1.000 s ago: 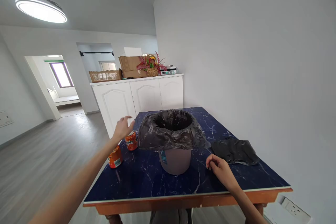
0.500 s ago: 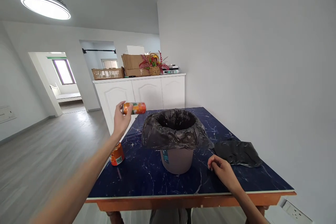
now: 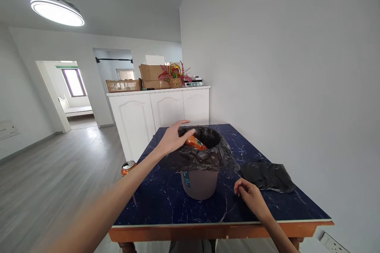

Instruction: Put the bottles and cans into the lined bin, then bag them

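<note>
My left hand [image 3: 174,138] is over the left rim of the trash bin [image 3: 200,186], its fingers spread and empty. Just past the fingertips, an orange soda can [image 3: 196,142] lies tilted in the bin's mouth, its lower part hidden. A black trash bag [image 3: 204,159] lines the bin and folds down over its rim. My right hand [image 3: 251,197] rests on the table to the right of the bin, fingers curled in with nothing seen in them. Partly behind my left forearm stands another orange can [image 3: 128,167], its top visible.
A folded black plastic bag [image 3: 268,176] lies on the dark blue marbled table [image 3: 157,205], beyond my right hand. A white wall [image 3: 282,67] runs along the right. Behind the table, a white cabinet [image 3: 166,106] carries cardboard boxes [image 3: 152,76] and a flower basket [image 3: 175,82].
My left hand has moved right from beside the bin to above its opening and let go of the can, which is now in the bin's mouth. My right hand has stayed put.
</note>
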A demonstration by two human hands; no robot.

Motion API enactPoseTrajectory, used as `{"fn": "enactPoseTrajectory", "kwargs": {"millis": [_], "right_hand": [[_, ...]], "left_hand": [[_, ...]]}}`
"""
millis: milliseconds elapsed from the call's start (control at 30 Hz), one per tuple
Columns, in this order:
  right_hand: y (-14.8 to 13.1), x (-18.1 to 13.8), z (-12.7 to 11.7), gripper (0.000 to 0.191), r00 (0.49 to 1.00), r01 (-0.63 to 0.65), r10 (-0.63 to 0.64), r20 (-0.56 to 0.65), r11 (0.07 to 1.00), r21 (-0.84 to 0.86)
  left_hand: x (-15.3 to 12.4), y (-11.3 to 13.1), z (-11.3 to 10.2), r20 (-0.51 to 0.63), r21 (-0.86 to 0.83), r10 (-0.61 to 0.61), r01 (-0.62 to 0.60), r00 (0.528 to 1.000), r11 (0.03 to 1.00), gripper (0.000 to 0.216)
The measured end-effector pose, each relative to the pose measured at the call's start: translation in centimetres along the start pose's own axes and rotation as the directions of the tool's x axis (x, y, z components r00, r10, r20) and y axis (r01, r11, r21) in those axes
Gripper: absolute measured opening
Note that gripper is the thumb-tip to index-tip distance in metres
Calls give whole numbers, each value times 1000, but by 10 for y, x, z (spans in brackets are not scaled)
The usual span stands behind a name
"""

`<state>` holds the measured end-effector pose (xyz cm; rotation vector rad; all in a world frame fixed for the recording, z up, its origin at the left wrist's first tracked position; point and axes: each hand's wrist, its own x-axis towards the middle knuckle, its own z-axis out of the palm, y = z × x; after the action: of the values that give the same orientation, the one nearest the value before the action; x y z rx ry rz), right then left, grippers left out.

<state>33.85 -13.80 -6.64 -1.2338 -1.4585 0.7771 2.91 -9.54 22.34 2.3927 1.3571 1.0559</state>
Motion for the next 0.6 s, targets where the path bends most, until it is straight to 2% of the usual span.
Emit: {"fn": "enactPoseTrajectory", "kwargs": {"millis": [133, 233, 300, 433, 533, 600], "right_hand": [[-1, 0, 0, 16, 1000, 4, -4, -7, 1000, 10], [-2, 0, -1, 16, 1000, 1, -1, -12, 1000, 17], [-4, 0, -2, 16, 1000, -5, 5, -3, 1000, 16], [-5, -1, -2, 18, 1000, -4, 4, 2, 1000, 0], [-4, -2, -2, 18, 1000, 1, -1, 2, 1000, -11], [-4, -3, -2, 19, 1000, 0, 0, 6, 1000, -17]], "left_hand": [[-9, -39, -21, -206, 37, -88, 97, 975, 995, 57], [-23, -83, -46, -271, 206, -113, 172, 956, 963, 58], [-36, -114, -64, -250, 332, -149, 229, 957, 915, 61], [-74, -169, -88, -189, 406, -306, 358, 933, 840, 77], [-107, -199, -88, -35, 426, -443, 414, 896, 804, 87], [-125, -212, -80, 13, 433, -447, 398, 894, 809, 79]]}}
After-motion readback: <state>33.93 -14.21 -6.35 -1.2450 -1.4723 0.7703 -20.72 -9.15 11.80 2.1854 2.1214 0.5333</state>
